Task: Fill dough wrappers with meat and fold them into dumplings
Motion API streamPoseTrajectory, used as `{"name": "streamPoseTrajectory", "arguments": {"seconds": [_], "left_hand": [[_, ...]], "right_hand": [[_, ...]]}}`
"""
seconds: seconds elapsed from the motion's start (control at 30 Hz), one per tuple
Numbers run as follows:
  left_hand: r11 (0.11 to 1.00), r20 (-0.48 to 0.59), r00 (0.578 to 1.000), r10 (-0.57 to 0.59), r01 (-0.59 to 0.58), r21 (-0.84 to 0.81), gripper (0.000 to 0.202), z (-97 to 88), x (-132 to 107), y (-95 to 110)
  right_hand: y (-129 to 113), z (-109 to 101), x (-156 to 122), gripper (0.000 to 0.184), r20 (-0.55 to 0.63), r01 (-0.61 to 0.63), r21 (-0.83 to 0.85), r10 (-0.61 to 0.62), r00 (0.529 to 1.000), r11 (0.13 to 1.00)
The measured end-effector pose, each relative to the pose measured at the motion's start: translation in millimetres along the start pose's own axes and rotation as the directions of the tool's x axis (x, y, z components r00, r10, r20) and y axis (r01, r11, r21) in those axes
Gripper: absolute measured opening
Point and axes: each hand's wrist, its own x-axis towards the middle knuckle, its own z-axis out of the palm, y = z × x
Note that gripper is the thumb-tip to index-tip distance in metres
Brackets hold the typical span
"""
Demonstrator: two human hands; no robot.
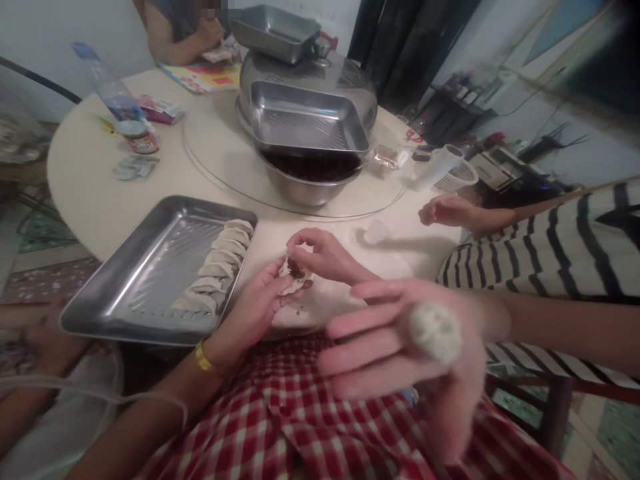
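My left hand (260, 303), with a gold bracelet at the wrist, cups a round dumpling wrapper (296, 270) with dark filling in its middle. My right hand (320, 255) pinches the wrapper's upper edge between thumb and fingers. Both hands hover over the near edge of the round table (90, 193), just right of a metal tray (145, 280). A row of folded dumplings (220, 263) lies along the tray's right side. My right forearm is hidden behind another person's blurred hand.
Close to the camera, another person's blurred hand (395, 347) holds a small dough ball (435, 331); their striped sleeve (540, 253) and other hand (447, 212) are at the right. A steel bowl of dark filling (310, 177) sits under stacked trays. Beyond are a water bottle (113, 90) and a seated person.
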Motion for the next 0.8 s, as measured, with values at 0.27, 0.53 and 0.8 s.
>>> {"name": "streamPoseTrajectory", "arguments": {"seconds": [0.27,0.53,0.8], "left_hand": [[0.972,0.003,0.997,-0.072,0.071,-0.226,0.015,-0.7,3.8,5.7],[0.927,-0.098,0.989,-0.112,0.068,-0.368,0.021,7.3,3.9,16.4],[0.881,-0.048,0.999,-0.013,-0.011,-0.472,0.029,2.8,-0.5,15.7]], "right_hand": [[-5.5,1.3,-13.0,0.02,-0.12,-0.017,0.26,0.05,0.992,0.965],[-47.7,-53.5,-46.8,0.038,0.319,0.534,0.234,-0.583,0.748,0.813],[-63.7,-71.5,-47.1,0.059,0.494,0.529,0.277,-0.591,0.637,0.802]]}}
